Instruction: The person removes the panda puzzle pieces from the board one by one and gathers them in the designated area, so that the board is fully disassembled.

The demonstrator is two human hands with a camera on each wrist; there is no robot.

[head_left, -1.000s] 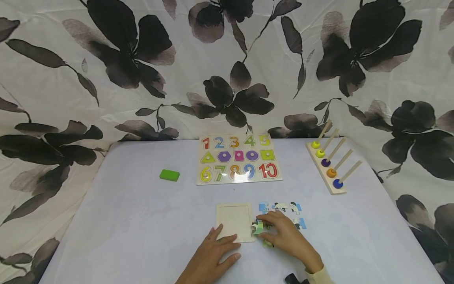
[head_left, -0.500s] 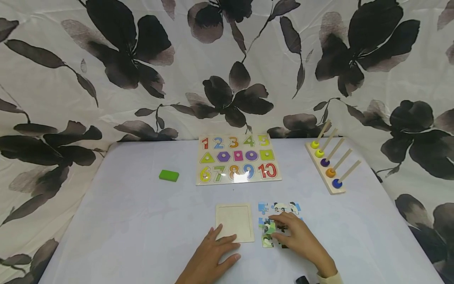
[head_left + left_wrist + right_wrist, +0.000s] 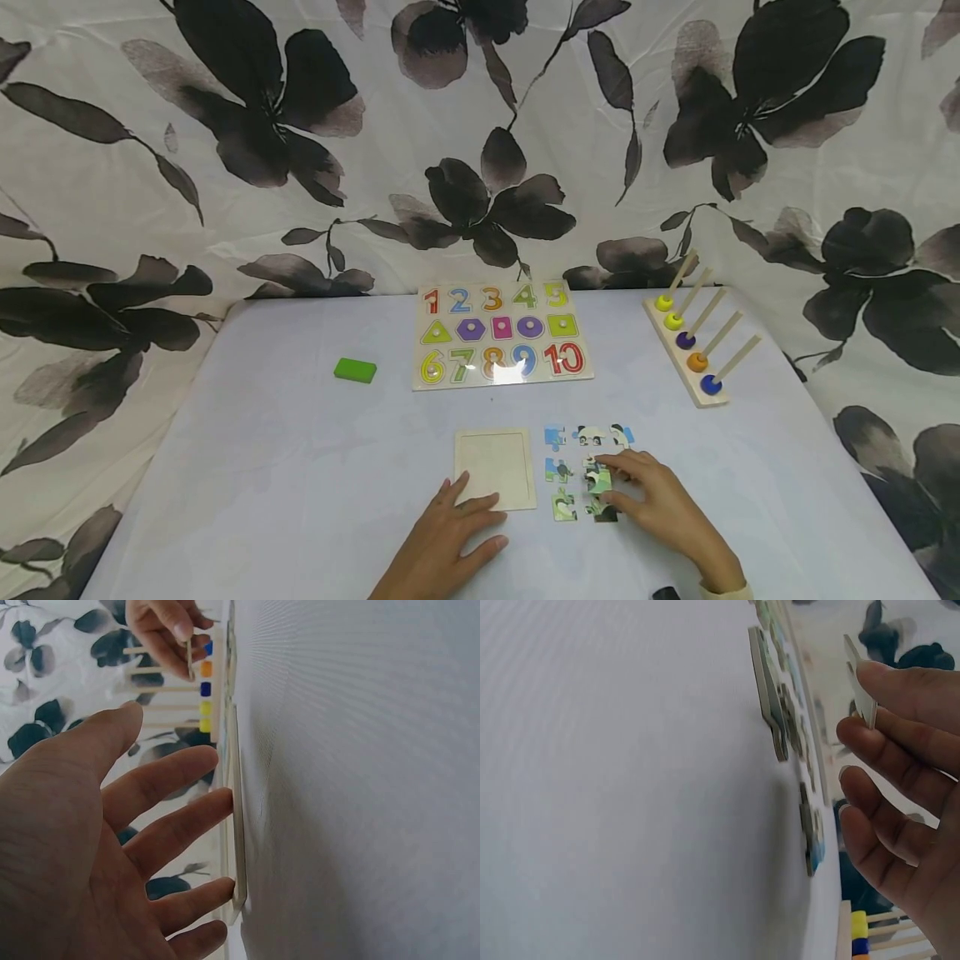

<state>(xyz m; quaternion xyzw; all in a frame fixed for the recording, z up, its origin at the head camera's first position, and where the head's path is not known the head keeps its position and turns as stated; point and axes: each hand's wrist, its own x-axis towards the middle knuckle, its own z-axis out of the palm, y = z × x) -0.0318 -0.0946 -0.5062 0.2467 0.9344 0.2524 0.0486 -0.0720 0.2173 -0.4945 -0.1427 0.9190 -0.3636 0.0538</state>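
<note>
My right hand pinches a green jigsaw piece between thumb and fingers; in the right wrist view this piece is seen edge-on, lifted off the table. Below and around it lie several other panda jigsaw pieces in loose rows, some partly covered by the held piece and the hand. To their left is a square wooden puzzle tray with a bare base. My left hand has its fingers spread, and its fingertips touch the tray's near left edge, as the left wrist view of the hand also shows.
A wooden number and shape board lies at the back middle. Left of it is a green block. At the back right stands a peg stand with coloured beads. A floral cloth hangs behind the white table.
My right hand has carried the pinched jigsaw piece rightward from beside the tray to above the middle of the other pieces, uncovering pieces on the left. The left hand stays in place.
</note>
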